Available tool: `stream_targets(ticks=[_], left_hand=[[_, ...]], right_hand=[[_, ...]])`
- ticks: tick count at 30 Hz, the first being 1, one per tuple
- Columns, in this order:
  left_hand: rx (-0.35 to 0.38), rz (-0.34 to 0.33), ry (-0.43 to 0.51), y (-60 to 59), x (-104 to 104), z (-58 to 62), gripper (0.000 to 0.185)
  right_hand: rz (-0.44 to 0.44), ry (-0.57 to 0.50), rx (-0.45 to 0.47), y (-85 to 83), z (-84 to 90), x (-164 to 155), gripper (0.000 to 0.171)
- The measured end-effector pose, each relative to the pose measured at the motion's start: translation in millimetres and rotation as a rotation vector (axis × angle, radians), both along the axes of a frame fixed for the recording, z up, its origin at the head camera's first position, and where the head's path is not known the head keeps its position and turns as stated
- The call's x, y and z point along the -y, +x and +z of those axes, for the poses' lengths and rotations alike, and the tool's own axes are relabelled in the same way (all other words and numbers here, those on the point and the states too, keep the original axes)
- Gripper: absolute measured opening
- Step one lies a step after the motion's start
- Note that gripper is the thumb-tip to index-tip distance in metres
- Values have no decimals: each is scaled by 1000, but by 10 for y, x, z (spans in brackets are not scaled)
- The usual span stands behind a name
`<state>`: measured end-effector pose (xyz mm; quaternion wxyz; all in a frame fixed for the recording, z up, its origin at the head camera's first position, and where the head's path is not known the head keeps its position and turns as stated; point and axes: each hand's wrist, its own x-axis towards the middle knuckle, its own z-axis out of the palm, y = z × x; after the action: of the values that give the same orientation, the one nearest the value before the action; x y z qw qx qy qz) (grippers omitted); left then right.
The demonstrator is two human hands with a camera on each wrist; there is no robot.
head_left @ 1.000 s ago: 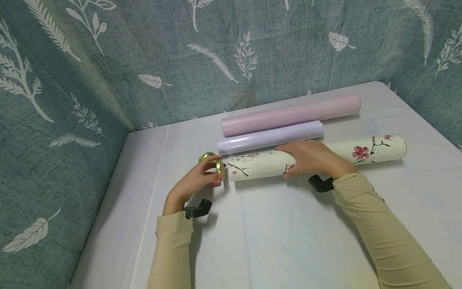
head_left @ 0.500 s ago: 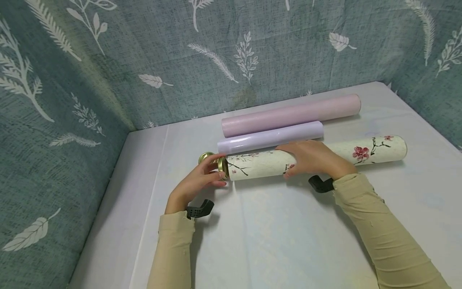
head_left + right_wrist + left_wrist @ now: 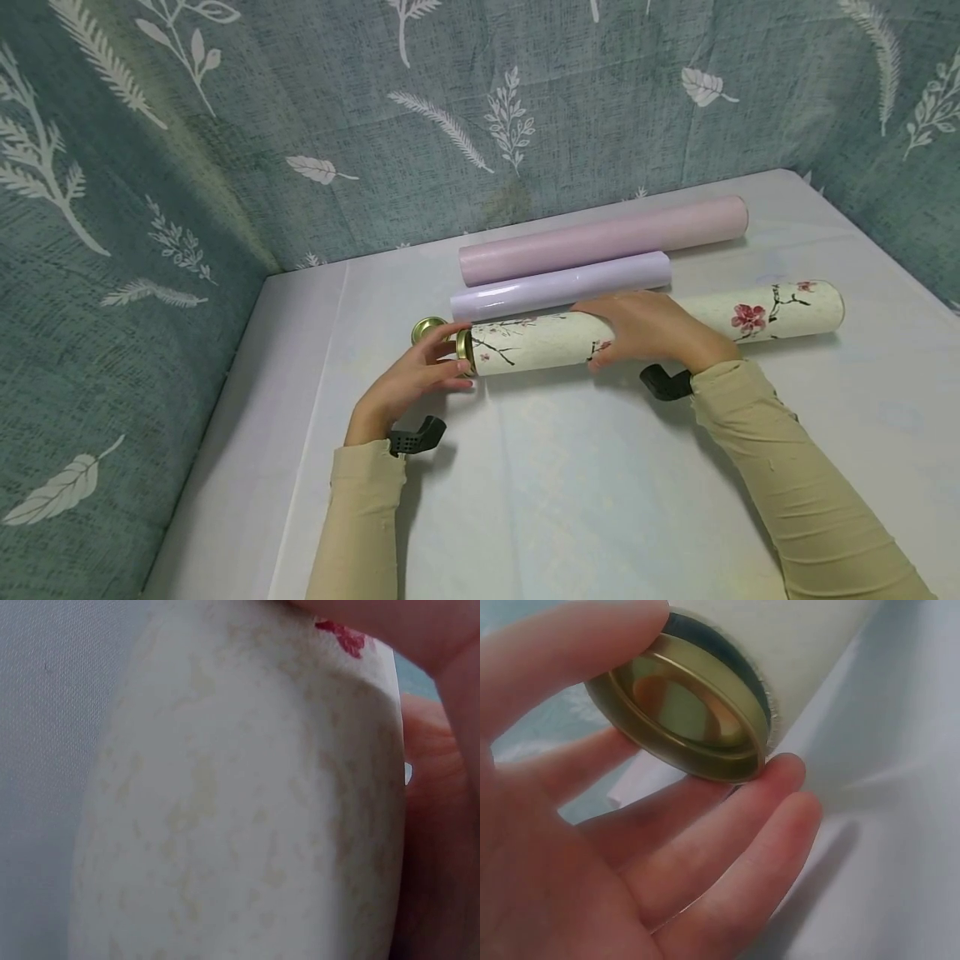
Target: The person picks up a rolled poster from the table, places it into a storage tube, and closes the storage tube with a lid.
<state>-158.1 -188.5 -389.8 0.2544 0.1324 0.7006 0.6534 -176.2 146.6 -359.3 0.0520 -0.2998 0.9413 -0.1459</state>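
Note:
A cream tube with a plum-blossom print (image 3: 540, 342) lies across the table. My right hand (image 3: 648, 329) grips its middle from above, thumb on the near side; the right wrist view shows its speckled surface (image 3: 217, 795) up close. At the tube's left end, my left hand (image 3: 420, 367) holds a gold metal lid (image 3: 464, 350) by its rim between thumb and fingers. In the left wrist view the lid (image 3: 690, 712) sits against the tube's mouth, with a dark band showing between them on one side. Another gold lid (image 3: 427, 327) lies just behind my left hand.
Behind the tube lies a glossy lilac roll (image 3: 562, 285), close alongside it. Farther back is a thicker pink roll (image 3: 603, 240). A white cloth covers the table (image 3: 585, 492), and a leaf-patterned green curtain (image 3: 450, 108) hangs at its back and left.
My left hand has moved slightly right, bringing the gold lid from just off the tube's left end up against it. The right hand and the tube have stayed in place.

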Motion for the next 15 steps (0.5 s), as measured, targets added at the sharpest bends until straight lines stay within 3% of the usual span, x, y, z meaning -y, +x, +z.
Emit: stream_targets(ticks=[7, 15], left_hand=[[6, -4, -15, -19, -25, -37, 60], [5, -50, -57, 82, -102, 174, 65]], right_hand=[[0, 0, 8, -13, -19, -4, 79], [4, -7, 11, 0, -11, -1, 78]])
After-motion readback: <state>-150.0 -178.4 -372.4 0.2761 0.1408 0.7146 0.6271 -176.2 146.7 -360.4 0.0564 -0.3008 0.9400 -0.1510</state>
